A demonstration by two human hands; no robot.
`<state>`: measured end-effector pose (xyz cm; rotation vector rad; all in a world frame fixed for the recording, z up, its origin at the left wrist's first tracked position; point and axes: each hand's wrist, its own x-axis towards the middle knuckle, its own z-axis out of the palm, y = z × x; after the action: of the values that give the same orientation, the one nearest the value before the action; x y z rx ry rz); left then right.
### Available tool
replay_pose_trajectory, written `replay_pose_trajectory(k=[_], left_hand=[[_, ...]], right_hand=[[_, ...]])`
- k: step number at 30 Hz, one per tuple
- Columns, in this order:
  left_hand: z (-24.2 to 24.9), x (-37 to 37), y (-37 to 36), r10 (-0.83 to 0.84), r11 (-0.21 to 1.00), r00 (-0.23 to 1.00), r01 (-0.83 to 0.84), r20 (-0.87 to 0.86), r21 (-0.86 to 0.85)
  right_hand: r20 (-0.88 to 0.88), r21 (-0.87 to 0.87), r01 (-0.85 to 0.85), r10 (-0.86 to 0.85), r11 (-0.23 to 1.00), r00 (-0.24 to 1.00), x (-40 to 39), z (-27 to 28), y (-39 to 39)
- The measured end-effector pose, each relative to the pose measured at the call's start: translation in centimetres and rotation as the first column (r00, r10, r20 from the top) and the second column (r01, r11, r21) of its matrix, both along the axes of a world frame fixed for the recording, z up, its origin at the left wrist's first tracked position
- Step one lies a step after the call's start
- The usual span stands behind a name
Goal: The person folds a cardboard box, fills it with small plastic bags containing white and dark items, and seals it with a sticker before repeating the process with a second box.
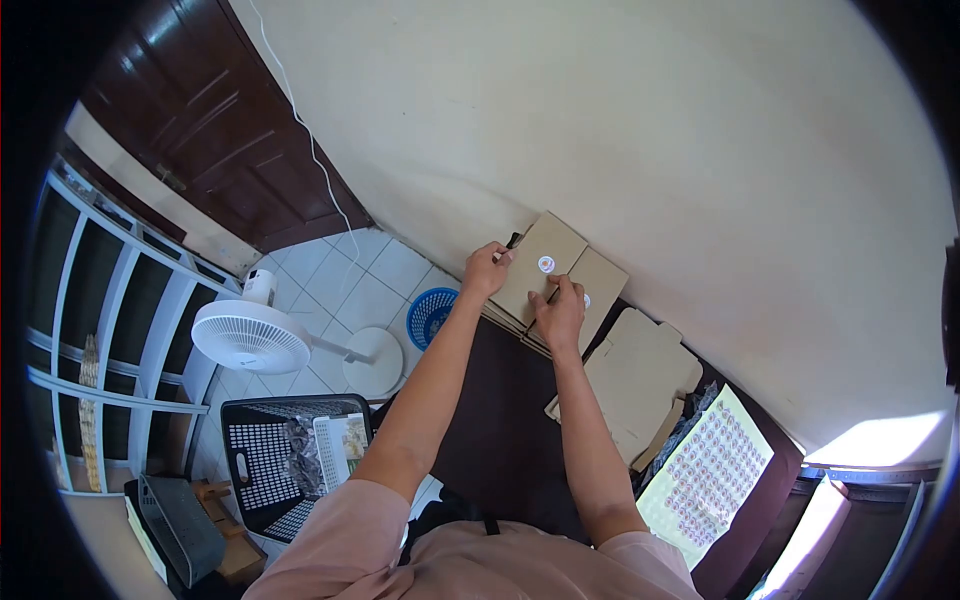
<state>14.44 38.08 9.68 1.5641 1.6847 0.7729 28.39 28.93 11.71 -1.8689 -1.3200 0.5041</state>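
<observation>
A flat brown cardboard box (535,285) lies on a stack of similar boxes against the wall. It bears a round white sticker (546,264) with an orange mark. My left hand (486,270) is closed at the box's left edge, its fingertips pinching a small black strip (514,240). My right hand (561,315) is closed too, fingers curled down over the box just below the sticker; what they grip, if anything, I cannot tell. Right beside it, a second box (600,277) shows part of another round sticker, partly hidden by that hand.
Flat cardboard pieces (640,375) and a sheet of round stickers (705,475) lie on the dark surface (490,420) at right. On the tiled floor at left stand a white fan (252,337), a blue basket (430,312) and a black crate (262,405).
</observation>
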Motion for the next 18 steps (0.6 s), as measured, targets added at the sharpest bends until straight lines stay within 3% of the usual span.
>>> replay_pose_trajectory(k=[5,13,16,18], left_hand=[[0.0,0.0,0.0,-0.049,0.997,0.997,0.046,0.053,0.053],[1.9,0.7,-0.2,-0.071,0.996,0.997,0.070,-0.014,-0.062],[2.2,1.0,-0.3,-0.041,0.994,0.998,0.045,0.040,-0.099],[2.4,0.9,-0.2,-0.065,0.990,0.992,0.078,0.105,-0.119]], right_hand=[[-0.052,-0.032,-0.021,0.019,0.999,0.998,0.7,-0.4,-0.3],[-0.054,-0.030,-0.044,0.042,0.999,0.998,0.6,0.4,-0.9],[-0.197,-0.024,0.007,-0.012,1.000,0.980,0.5,0.4,-0.9],[-0.381,0.036,0.051,-0.033,0.998,0.924,0.5,0.5,-1.2]])
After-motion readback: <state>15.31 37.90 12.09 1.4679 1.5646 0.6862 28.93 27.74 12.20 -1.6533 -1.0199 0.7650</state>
